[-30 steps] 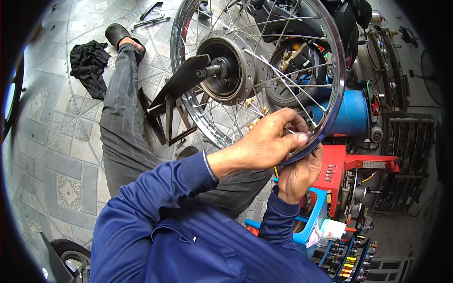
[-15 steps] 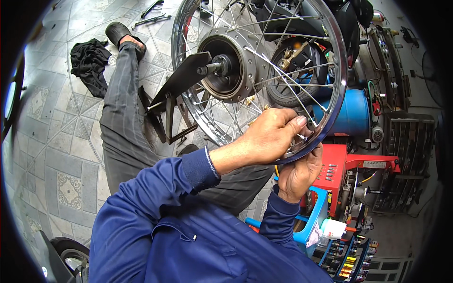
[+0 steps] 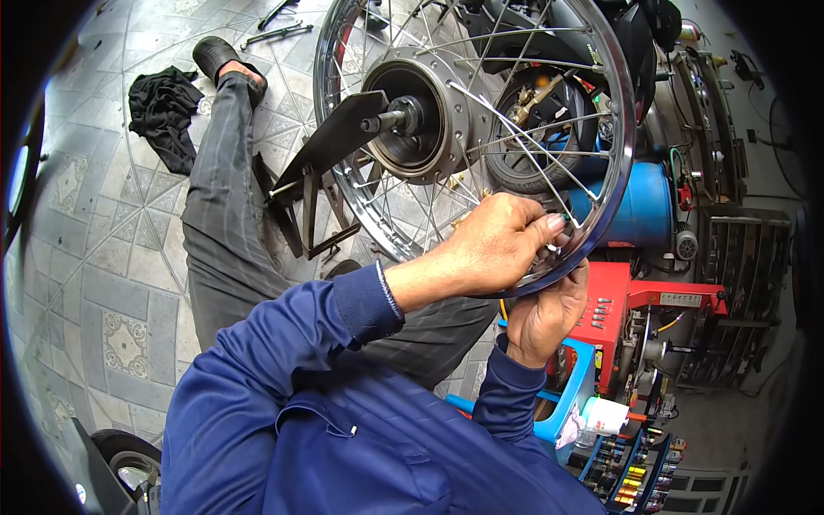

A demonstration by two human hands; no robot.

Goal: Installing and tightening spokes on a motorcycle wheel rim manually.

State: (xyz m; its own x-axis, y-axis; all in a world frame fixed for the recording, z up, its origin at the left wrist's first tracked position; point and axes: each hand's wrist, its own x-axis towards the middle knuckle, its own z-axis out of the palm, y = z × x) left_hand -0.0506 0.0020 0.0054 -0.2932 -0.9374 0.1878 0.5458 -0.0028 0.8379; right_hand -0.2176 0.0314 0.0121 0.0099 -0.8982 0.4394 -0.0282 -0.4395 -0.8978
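A spoked motorcycle wheel [image 3: 620,142] with a chrome rim stands in front of me, its grey hub [image 3: 459,112] carried on the axle of a dark metal stand [image 3: 322,150]. At the rim's lower right, my left hand [image 3: 493,240] reaches inside the wheel. Its thumb and fingers pinch a spoke [image 3: 566,213] close to the rim. My right hand [image 3: 547,313] is below, against the rim's outer side, fingers curled up behind it. Whatever those fingertips may hold is hidden by the rim.
Beyond the wheel is a dark motorcycle [image 3: 558,64]. A blue drum [image 3: 637,206], red machine [image 3: 605,292] and blue plastic stool [image 3: 577,399] stand to the right. A black cloth [image 3: 163,112] and tools [image 3: 276,36] lie on the tiled floor, upper left.
My left fingers have shifted slightly up and right along the rim. The wheel has moved a little to the right. My right hand stays under the rim.
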